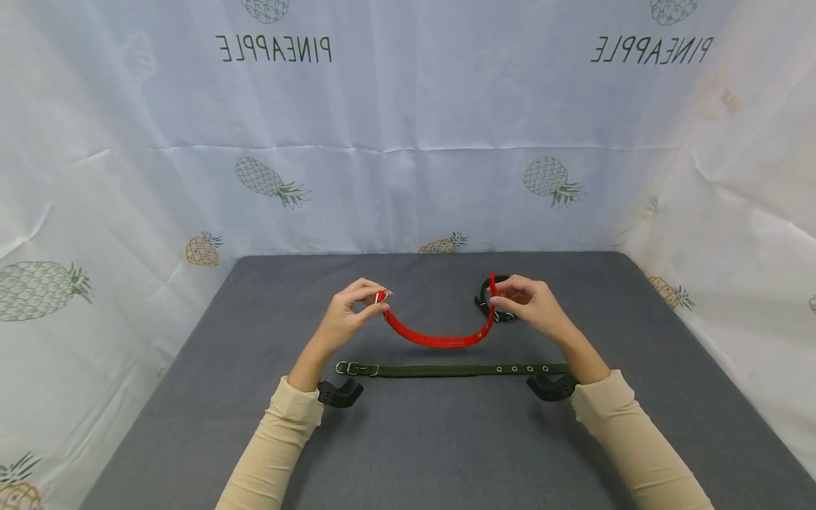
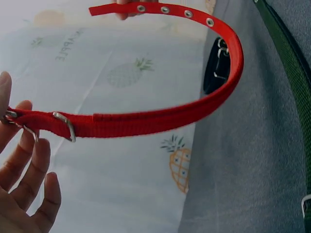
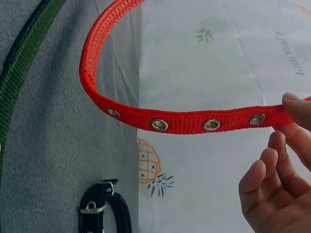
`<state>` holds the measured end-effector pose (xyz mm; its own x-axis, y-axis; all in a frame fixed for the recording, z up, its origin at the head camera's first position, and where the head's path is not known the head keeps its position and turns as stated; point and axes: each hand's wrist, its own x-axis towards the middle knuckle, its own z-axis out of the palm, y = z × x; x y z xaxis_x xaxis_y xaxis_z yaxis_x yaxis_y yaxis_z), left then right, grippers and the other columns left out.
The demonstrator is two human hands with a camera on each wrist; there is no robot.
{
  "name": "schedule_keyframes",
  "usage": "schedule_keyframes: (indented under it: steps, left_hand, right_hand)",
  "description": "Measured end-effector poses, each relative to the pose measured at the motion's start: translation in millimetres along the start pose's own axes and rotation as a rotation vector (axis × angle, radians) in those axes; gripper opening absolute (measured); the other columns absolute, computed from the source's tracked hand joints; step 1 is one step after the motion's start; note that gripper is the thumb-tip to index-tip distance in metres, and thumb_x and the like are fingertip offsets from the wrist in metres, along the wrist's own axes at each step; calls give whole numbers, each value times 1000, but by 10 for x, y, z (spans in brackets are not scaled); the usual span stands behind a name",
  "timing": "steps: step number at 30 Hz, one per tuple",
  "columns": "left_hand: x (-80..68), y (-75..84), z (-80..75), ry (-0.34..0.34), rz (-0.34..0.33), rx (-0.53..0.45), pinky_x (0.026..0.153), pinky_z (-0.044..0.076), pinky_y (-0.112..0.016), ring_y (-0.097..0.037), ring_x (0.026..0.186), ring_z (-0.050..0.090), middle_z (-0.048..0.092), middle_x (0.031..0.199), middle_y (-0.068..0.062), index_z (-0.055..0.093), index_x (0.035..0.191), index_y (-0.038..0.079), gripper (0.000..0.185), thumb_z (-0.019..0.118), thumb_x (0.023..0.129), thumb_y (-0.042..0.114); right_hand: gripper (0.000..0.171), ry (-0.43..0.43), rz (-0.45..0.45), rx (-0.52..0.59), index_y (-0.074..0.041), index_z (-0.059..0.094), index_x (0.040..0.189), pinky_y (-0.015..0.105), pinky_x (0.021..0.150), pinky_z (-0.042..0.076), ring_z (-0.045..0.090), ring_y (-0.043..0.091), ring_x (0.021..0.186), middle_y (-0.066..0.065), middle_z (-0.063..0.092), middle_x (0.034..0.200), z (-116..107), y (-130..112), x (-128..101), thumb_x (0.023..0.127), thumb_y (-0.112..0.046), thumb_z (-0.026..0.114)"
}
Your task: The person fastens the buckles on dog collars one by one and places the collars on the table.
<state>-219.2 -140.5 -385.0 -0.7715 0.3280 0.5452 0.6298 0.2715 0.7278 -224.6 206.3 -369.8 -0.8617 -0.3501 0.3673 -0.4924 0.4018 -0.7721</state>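
A red collar (image 1: 440, 338) with metal eyelets hangs in a U between my two hands above the grey table (image 1: 446, 439). My left hand (image 1: 357, 303) pinches its buckle end (image 2: 19, 121) between thumb and fingers. My right hand (image 1: 519, 299) pinches the eyelet end (image 3: 286, 114), the strap (image 3: 184, 121) curving down from it. The other fingers of both hands stay loosely spread. A dark green collar (image 1: 455, 370) lies flat and straight on the table just below the red one. A black collar (image 1: 487, 301) lies coiled behind my right hand, partly hidden.
White pineapple-print cloth (image 1: 408, 142) walls the table at the back and on both sides. Black wrist-camera mounts (image 1: 341, 393) sit under both beige sleeves. The green collar (image 2: 291, 73) runs along the table beside the red loop, and the black collar (image 3: 104, 211) lies near the back edge.
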Motion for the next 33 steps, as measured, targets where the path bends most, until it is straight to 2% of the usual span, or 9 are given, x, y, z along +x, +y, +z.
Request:
schedule_keyframes:
  steps: [2, 7, 10, 14, 18, 24, 28, 33]
  left_hand:
    - [5, 13, 22, -7, -1, -16, 80, 50, -21, 1, 86, 55, 67, 103, -18, 72, 106, 1, 21, 70, 85, 2]
    - [17, 38, 74, -26, 20, -65, 83, 52, -20, 4, 91, 59, 68, 102, -21, 71, 104, -1, 18, 68, 87, 4]
    - [22, 54, 108, -36, 34, -90, 87, 53, -22, 5, 92, 61, 69, 100, -22, 70, 104, -2, 18, 68, 88, 7]
    - [26, 71, 154, -47, 28, -102, 88, 53, -22, 5, 92, 62, 69, 98, -23, 70, 106, -3, 20, 68, 87, 4]
    - [34, 83, 203, -56, 28, -93, 87, 54, -22, 3, 91, 62, 70, 98, -21, 70, 107, -3, 22, 68, 85, -2]
    - [51, 97, 261, -64, 24, -50, 83, 54, -21, -2, 92, 63, 71, 98, -16, 73, 106, 1, 22, 71, 84, 2]
    - [65, 96, 299, -70, 31, -23, 81, 55, -25, -11, 91, 66, 72, 98, -15, 73, 107, 1, 23, 72, 84, 3]
    - [90, 104, 334, -78, 44, 11, 80, 55, -26, -20, 90, 66, 72, 96, -13, 73, 108, 1, 26, 73, 82, 4]
  right_hand:
    - [17, 1, -18, 5, 7, 68, 102, 20, 64, 52, 61, -4, 76, -9, 60, 91, 28, -5, 6, 88, -3, 67]
    - [20, -3, -63, -25, 8, 67, 106, 15, 75, 53, 58, -12, 87, 18, 65, 103, 102, -24, 21, 88, -1, 66]
    - [20, -22, -46, -21, 6, 67, 107, 18, 77, 54, 59, -12, 87, 25, 66, 105, 136, -41, 31, 89, -2, 65]
    - [21, -60, 14, 20, 5, 67, 108, 21, 74, 56, 63, -7, 84, 26, 69, 103, 175, -77, 34, 91, -6, 65]
    - [22, -85, 28, 20, 5, 67, 108, 20, 73, 55, 66, -1, 83, 24, 70, 100, 212, -124, 30, 90, -7, 66]
    - [22, -95, -15, -3, 6, 67, 108, 19, 73, 55, 63, -2, 81, 23, 69, 97, 274, -159, 39, 88, -3, 67]
    - [21, -100, -52, -21, 5, 68, 107, 19, 73, 55, 63, -3, 82, 22, 69, 97, 310, -176, 49, 87, -1, 68]
    - [21, -109, -83, -31, 4, 69, 107, 20, 74, 56, 65, 2, 84, 20, 69, 97, 356, -213, 69, 87, -2, 68]
